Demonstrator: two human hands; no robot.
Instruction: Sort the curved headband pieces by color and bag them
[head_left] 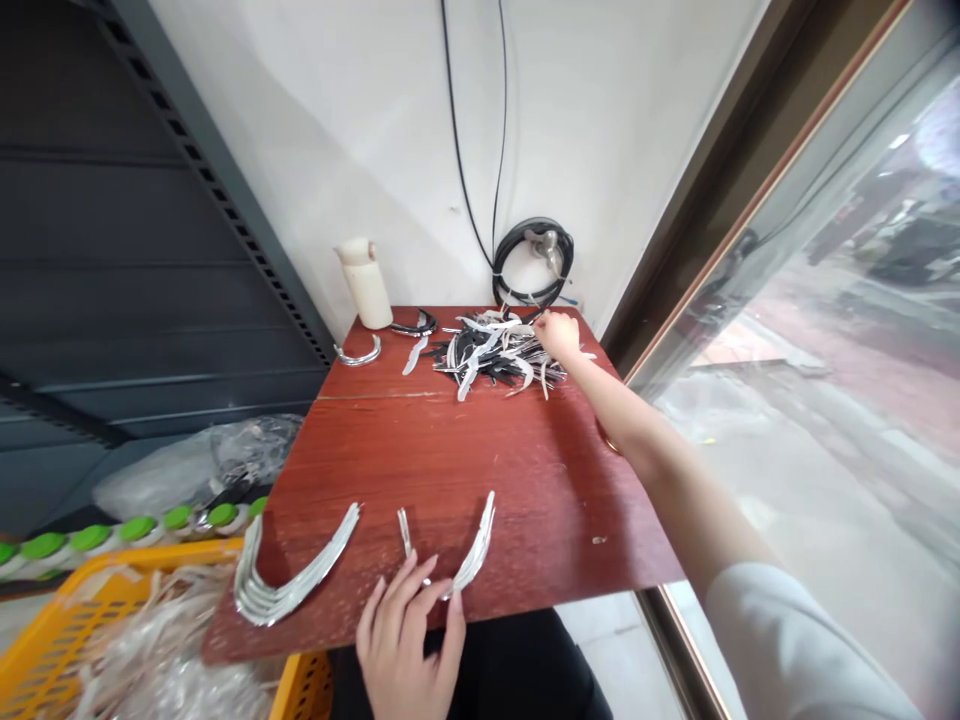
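Reddish-brown tabletop (450,440) carries a pile of black-and-silver strips (499,350); my right hand (558,334) pinches at its right edge, while my left hand (409,630) touches a curved silver bundle (474,550) near the front.

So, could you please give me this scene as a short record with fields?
left hand: at the near edge, touching a small white bundle
right hand: at the right of the pile; grip unclear
pile: loose black, white and silvery strips, far side
large bundle: white, curved, near left corner
jug: upright, far left
surface: red-brown table
floor level, left: yellow basket
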